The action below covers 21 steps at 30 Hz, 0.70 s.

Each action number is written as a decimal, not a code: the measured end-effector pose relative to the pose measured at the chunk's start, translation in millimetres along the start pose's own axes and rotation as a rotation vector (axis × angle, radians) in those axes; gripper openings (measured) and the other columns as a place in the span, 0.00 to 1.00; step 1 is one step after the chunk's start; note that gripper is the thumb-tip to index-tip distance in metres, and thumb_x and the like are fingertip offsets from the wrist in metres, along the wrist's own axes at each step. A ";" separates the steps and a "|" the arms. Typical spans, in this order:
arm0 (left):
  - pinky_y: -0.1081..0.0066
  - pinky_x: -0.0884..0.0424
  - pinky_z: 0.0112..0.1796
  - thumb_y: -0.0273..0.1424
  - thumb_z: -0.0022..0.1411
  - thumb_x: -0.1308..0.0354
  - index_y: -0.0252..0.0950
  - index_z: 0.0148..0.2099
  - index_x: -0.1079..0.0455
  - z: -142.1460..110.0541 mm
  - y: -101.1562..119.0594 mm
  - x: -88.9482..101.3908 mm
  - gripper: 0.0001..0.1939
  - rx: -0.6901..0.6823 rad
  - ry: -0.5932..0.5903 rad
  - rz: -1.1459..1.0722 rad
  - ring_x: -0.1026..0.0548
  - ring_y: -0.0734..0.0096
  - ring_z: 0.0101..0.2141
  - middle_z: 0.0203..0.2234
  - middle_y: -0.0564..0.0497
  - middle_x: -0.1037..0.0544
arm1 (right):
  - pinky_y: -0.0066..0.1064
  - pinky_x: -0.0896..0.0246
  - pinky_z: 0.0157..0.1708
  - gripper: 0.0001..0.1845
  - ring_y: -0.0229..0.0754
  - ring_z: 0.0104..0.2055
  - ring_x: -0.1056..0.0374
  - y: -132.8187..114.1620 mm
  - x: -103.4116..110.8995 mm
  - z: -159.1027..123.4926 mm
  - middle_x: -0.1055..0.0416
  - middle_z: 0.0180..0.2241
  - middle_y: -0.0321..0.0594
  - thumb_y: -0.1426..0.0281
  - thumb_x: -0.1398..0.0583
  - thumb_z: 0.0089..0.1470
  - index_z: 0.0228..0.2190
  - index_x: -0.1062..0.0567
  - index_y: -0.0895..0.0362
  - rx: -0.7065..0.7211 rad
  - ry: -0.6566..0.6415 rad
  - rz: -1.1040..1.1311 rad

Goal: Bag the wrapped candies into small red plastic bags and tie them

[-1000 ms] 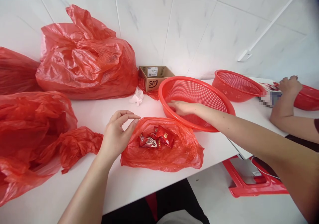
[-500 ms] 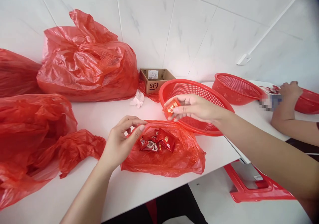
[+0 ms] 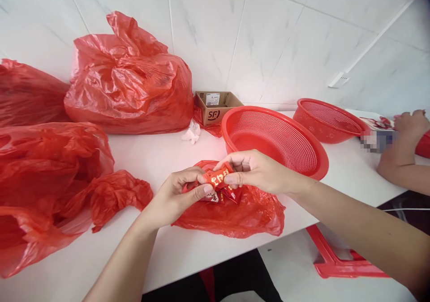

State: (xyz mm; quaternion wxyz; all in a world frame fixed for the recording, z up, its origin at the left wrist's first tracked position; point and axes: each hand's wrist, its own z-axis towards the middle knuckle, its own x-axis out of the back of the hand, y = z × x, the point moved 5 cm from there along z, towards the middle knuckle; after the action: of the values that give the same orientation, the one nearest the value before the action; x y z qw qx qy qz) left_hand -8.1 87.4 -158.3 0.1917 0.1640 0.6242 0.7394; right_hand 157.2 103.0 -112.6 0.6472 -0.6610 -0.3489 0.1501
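A bulging red plastic bag [image 3: 131,91], its top twisted upward, slumps before the pale, grey-veined wall tiles [image 3: 208,33] ahead of you. To your left lie a second, darker-looking bag [image 3: 30,96], cut by the frame's edge, and a loose, gaping red bag [image 3: 57,163] nearer you. Beside the bulging bag stands an open cardboard box [image 3: 215,115] marked "SF", a crumpled white tissue [image 3: 192,133] just in front. Farther to your right sits a perforated red basket [image 3: 329,125], below a white wall fitting [image 3: 339,80]; a red plastic frame [image 3: 349,268] stands at floor level.
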 end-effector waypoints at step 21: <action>0.64 0.34 0.43 0.38 0.64 0.47 0.42 0.35 0.27 4.5 -13.6 31.7 0.10 0.051 0.262 0.865 0.29 0.65 0.39 0.36 0.52 0.26 | 0.35 0.37 0.30 0.10 0.46 0.35 0.28 83.2 87.7 5.2 0.23 0.38 0.40 0.72 0.40 0.50 0.36 0.23 0.52 -0.394 -0.151 -0.901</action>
State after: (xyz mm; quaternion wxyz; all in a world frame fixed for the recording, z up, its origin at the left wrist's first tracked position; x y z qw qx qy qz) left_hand -32.5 108.8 -170.9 -0.2194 0.3195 0.5352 0.7505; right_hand 238.5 171.2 -171.0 0.4835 -0.5414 -0.6676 -0.1657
